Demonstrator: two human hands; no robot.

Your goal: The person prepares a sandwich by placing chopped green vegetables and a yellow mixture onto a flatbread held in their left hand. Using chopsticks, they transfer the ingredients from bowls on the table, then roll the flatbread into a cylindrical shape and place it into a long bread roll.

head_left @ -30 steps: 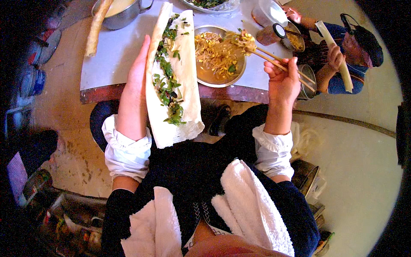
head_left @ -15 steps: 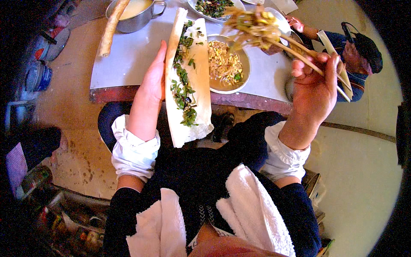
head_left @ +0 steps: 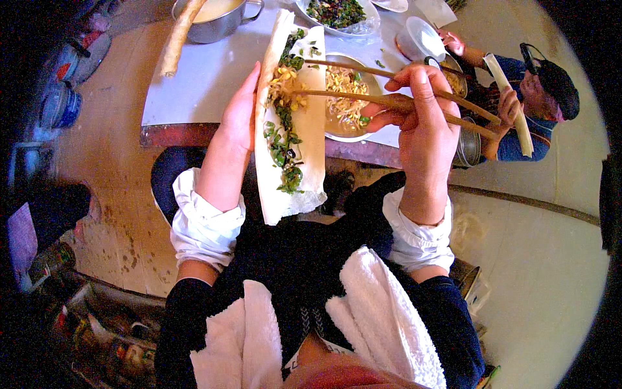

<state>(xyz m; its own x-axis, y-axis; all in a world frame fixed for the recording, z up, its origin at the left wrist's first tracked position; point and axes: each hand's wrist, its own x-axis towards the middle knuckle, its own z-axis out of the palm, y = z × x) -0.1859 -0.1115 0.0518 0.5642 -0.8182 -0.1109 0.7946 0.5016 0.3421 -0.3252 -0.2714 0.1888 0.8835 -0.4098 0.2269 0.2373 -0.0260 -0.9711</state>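
My left hand (head_left: 236, 123) supports a long, thin flatbread (head_left: 312, 149) from its left side, folded up along that edge. Chopped dark greens (head_left: 280, 152) run in a line down the flatbread. A clump of bean sprouts (head_left: 283, 81) lies over the greens in the upper part. With my right hand (head_left: 424, 129) I grip a pair of wooden chopsticks (head_left: 343, 94), their tips at the sprouts. Partly behind the flatbread and chopsticks, a bowl (head_left: 346, 138) of more bean sprouts stands near the table's front edge.
A metal pot (head_left: 214, 29) of pale liquid stands at the far left, a rolled flatbread (head_left: 173, 48) across its rim. A plate (head_left: 374, 19) of greens and a white bowl (head_left: 424, 40) are farther back. At right, another person (head_left: 547, 129) holds a rolled flatbread (head_left: 508, 97).
My right hand has moved left with the chopsticks, bringing the clump of bean sprouts from above the bowl onto the flatbread. My left hand has barely moved.
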